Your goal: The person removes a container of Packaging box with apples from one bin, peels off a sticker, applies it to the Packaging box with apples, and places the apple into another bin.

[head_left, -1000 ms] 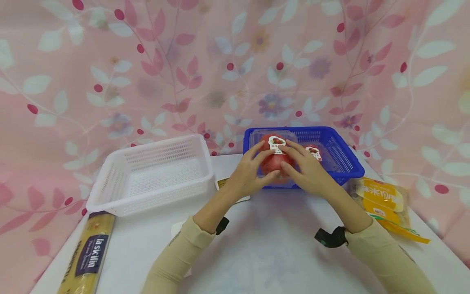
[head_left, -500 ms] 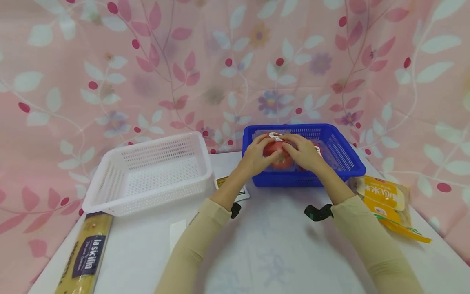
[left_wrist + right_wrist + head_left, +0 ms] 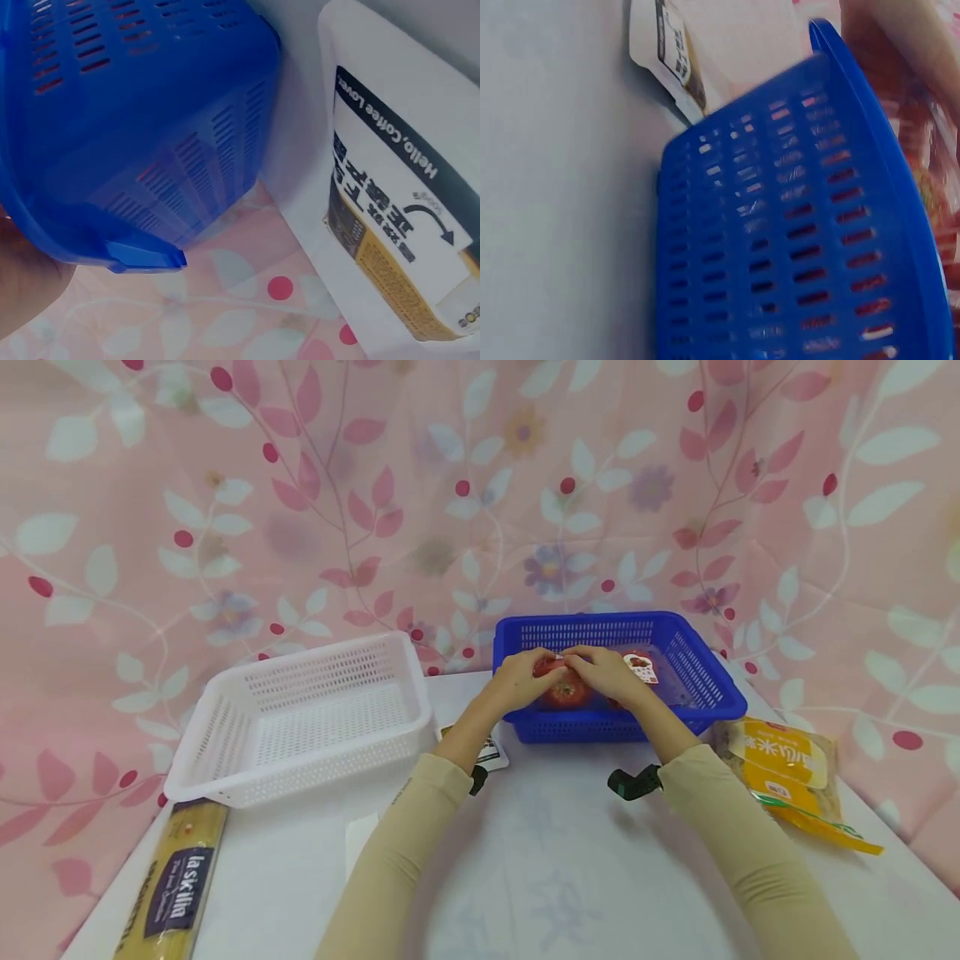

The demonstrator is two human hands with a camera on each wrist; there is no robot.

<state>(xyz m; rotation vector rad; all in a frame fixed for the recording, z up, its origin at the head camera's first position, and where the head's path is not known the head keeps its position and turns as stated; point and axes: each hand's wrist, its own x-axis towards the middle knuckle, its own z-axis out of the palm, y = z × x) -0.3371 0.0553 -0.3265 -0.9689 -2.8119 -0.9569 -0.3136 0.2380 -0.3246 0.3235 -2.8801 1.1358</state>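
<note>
A clear plastic box of red tomatoes (image 3: 567,692) sits low inside the blue basket (image 3: 708,706) at the back of the white table. My left hand (image 3: 519,681) grips its left side and my right hand (image 3: 609,673) grips its right side, fingers curled over the lid. A second tomato box with a white label (image 3: 643,668) lies just right of it in the same basket. In the left wrist view I see the blue basket's outer wall (image 3: 135,135); in the right wrist view red tomatoes (image 3: 900,112) show through its slotted wall (image 3: 780,247).
A white basket (image 3: 300,718) stands left of the blue one. A coffee packet (image 3: 491,752) lies beneath my left forearm, a spaghetti pack (image 3: 172,885) at the front left, a yellow bag (image 3: 787,768) at the right. A floral curtain hangs behind.
Both hands have carried the tomato box away from me, over the blue basket's front wall and down into it. The head view has shifted slightly.
</note>
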